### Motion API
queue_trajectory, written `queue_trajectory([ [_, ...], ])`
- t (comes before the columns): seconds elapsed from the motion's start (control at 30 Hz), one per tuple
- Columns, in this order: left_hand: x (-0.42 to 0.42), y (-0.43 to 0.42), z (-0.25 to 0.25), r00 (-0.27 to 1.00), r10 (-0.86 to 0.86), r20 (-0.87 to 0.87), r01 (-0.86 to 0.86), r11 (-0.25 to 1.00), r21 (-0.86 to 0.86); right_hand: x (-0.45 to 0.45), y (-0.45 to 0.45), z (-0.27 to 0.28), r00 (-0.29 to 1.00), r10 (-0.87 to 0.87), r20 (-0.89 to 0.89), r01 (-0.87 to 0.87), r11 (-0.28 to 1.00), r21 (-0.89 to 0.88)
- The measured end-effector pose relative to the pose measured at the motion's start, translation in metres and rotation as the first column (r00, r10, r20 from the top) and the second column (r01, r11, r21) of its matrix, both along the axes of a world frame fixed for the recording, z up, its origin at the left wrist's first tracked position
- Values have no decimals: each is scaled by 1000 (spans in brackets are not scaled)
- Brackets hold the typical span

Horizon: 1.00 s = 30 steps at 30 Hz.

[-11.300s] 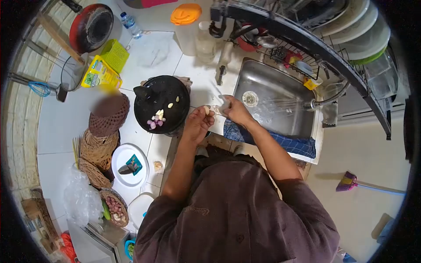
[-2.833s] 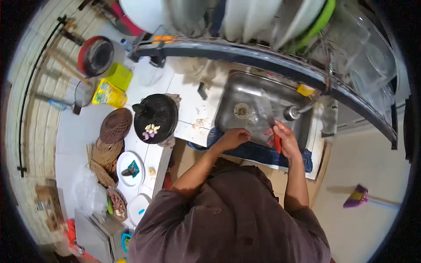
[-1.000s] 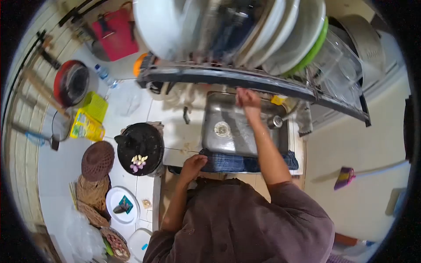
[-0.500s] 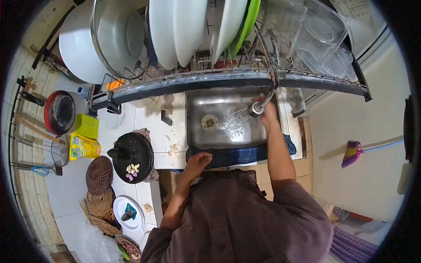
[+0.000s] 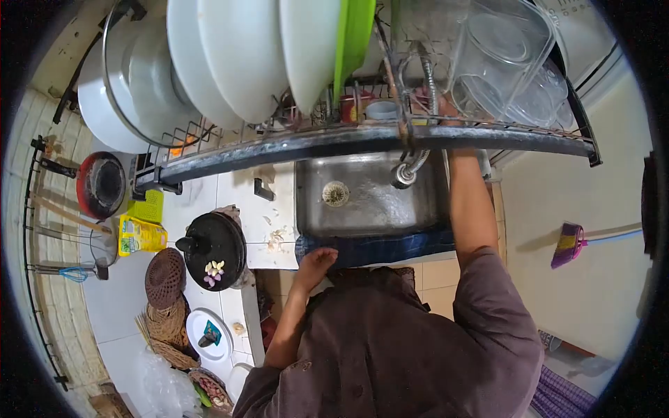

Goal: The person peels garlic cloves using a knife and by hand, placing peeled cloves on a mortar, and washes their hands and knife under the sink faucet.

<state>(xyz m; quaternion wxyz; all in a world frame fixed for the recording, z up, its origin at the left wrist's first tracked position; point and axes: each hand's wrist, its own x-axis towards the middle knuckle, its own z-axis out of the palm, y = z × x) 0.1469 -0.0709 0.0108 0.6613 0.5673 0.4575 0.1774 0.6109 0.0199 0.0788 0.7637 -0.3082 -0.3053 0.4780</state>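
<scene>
My left hand (image 5: 318,265) is at the front edge of the sink, by the dark blue cloth (image 5: 376,249), with its fingers loosely apart and nothing in them. My right arm reaches past the right side of the steel sink (image 5: 373,198) and behind the dish rack. Only part of my right hand (image 5: 449,110) shows through the rack wires, and its fingers are hidden. The spray faucet (image 5: 404,175) hangs over the sink, and no water stream can be seen. A black stone mortar (image 5: 221,244) holds peeled garlic and shallots, left of the sink.
The dish rack (image 5: 293,148) with white plates (image 5: 244,56) spans above the sink. Peel scraps (image 5: 276,238) lie on the counter beside a dark-handled object (image 5: 263,189). Farther left are a yellow pouch (image 5: 143,235), woven baskets (image 5: 166,279) and a white plate (image 5: 197,322).
The knife seen earlier in my right hand is out of sight. My right hand has moved from the sink up behind the rack. Water no longer sprays, and the view has shifted.
</scene>
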Motion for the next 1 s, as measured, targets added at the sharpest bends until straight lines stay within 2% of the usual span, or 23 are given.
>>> queue_trajectory([
  [0.1,10,-3,9,994,62,94,-53,994,-91,19,-9,-31,982,-58,180,85,985,-148],
  [0.17,11,-2,12,1000,20,-15,-21,999,-31,3,-21,-59,966,-121,228,196,918,-344],
  [0.2,10,-1,15,997,8,-71,-8,1000,-4,2,-24,-105,803,28,595,274,871,-409],
  [0.23,10,-2,23,996,17,-92,-16,1000,5,2,-26,-151,495,185,849,384,830,-405],
  [0.27,10,-4,35,993,21,-115,-20,1000,11,19,-28,-212,-331,409,850,397,878,-268],
  [0.3,9,-6,40,990,24,-137,-22,1000,18,-10,-46,-179,8,427,904,532,764,-365],
  [0.37,0,-9,32,991,72,-116,-75,997,-21,-49,-69,-138,226,404,887,617,645,-451],
  [0.43,-5,-12,35,982,109,-157,-118,992,-52,-53,-67,-168,-5,482,876,620,689,-375],
  [0.5,-12,-18,39,973,123,-193,-133,990,-40,-39,-57,-243,102,522,847,612,638,-467],
  [0.53,-17,-19,41,969,133,-209,-142,989,-30,-42,-50,-245,154,537,830,604,614,-509],
  [0.57,-20,-19,45,962,156,-222,-168,985,-39,-43,-52,-246,86,541,837,519,693,-501],
  [0.67,-37,-27,50,943,226,-243,-244,969,-47,-54,-52,-267,119,445,888,562,706,-430],
  [0.73,-54,-30,43,939,260,-224,-270,963,-16,-56,-50,-307,405,305,862,508,709,-489],
  [0.77,-61,-32,39,937,262,-232,-265,964,20,-67,-55,-272,239,403,883,520,715,-467],
  [0.83,-70,-36,37,928,299,-225,-301,953,26,-84,-58,-247,316,476,821,536,624,-569],
  [0.97,-85,-39,23,930,287,-230,-290,957,21,-120,-38,-230,-217,488,845,403,834,-378],
  [1.0,-89,-39,17,932,278,-232,-283,959,13,-131,-33,-223,-141,494,858,384,826,-413],
])
